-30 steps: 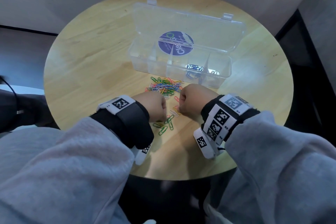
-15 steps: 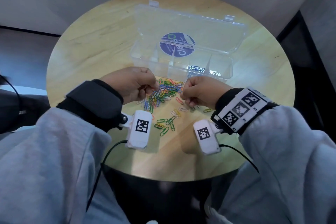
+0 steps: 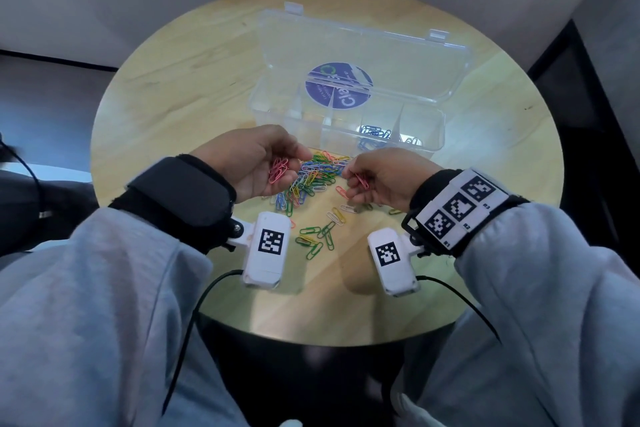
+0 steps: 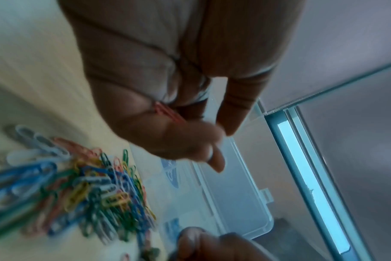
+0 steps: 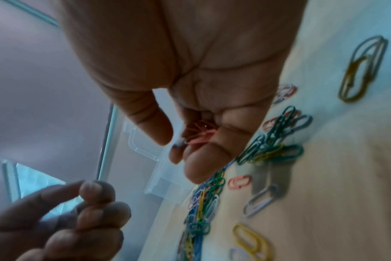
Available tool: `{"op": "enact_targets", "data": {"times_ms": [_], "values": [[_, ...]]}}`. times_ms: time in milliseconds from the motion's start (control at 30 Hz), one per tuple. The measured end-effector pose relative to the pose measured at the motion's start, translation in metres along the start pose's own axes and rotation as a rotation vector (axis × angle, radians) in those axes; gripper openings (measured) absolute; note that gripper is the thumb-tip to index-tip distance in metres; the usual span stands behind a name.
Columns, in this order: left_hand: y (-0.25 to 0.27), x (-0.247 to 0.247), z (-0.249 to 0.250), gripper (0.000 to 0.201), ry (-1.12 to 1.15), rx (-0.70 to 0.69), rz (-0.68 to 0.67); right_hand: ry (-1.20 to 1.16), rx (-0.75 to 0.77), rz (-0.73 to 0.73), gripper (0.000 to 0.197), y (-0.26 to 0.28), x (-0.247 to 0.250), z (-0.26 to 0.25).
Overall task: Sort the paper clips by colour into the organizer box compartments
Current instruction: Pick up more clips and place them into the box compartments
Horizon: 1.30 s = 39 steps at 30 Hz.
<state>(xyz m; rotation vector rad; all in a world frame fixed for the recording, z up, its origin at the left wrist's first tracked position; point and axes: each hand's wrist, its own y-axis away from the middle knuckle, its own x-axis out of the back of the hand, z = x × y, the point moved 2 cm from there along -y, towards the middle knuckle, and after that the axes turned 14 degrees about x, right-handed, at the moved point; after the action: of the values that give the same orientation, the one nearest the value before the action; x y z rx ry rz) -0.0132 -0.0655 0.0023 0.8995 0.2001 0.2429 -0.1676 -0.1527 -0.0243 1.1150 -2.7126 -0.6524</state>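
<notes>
Meanwhile, the left hand point(image 3: 258, 163) cupped pink clips point(image 3: 278, 169) and the right hand point(image 3: 382, 177) pinched red clips point(image 3: 362, 179), both just before the organizer box point(image 3: 349, 128).

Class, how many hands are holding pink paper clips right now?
2: the left hand holds a pink bunch in its palm; the right hand pinches a few pink clips. Fingers may hide more.

paper clips point(image 3: 313, 180): mixed-colour heap on table just before box | pink clips point(image 3: 278, 170): cupped in palm | organizer box point(image 3: 349, 128): clear, lid open, upright | blue clips point(image 3: 374, 133): in one right-hand compartment
</notes>
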Motion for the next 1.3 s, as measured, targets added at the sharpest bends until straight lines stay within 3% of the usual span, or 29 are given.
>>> {"op": "enact_targets", "data": {"times_ms": [67, 167, 233, 433, 633, 833, 1033, 1300], "values": [[-0.001, 0.001, -0.001, 0.021, -0.190, 0.004, 0.117, 0.268, 0.051, -0.036, 0.018, -0.001, -0.001, 0.000], [-0.001, 0.003, -0.004, 0.006, -0.706, -0.040, 0.287, 0.880, 0.148, -0.112, 0.017, 0.001, -0.001, 0.001], [0.000, 0.002, -0.007, 0.006, -0.925, -0.093, 0.347, 0.995, 0.180, -0.116, 0.007, 0.004, -0.002, 0.002], [-0.004, -0.006, -0.018, 0.010, -1.160, -0.062, 0.404, 1.127, 0.238, -0.055, 0.004, 0.000, -0.005, 0.004], [-0.010, -0.012, -0.025, 0.014, -1.310, -0.052, 0.409, 1.200, 0.259, -0.091, 0.003, -0.001, -0.007, 0.005], [-0.013, -0.011, -0.026, 0.020, -1.347, -0.077, 0.429, 1.231, 0.288, -0.114, 0.004, 0.001, -0.010, 0.003], [-0.014, -0.012, -0.025, 0.010, -1.358, -0.092, 0.440, 1.309, 0.207, -0.200, 0.007, 0.002, -0.017, 0.003], [-0.018, -0.014, -0.027, 0.011, -1.348, -0.148, 0.398, 1.306, 0.113, -0.251, 0.014, 0.003, -0.014, 0.007]]}}
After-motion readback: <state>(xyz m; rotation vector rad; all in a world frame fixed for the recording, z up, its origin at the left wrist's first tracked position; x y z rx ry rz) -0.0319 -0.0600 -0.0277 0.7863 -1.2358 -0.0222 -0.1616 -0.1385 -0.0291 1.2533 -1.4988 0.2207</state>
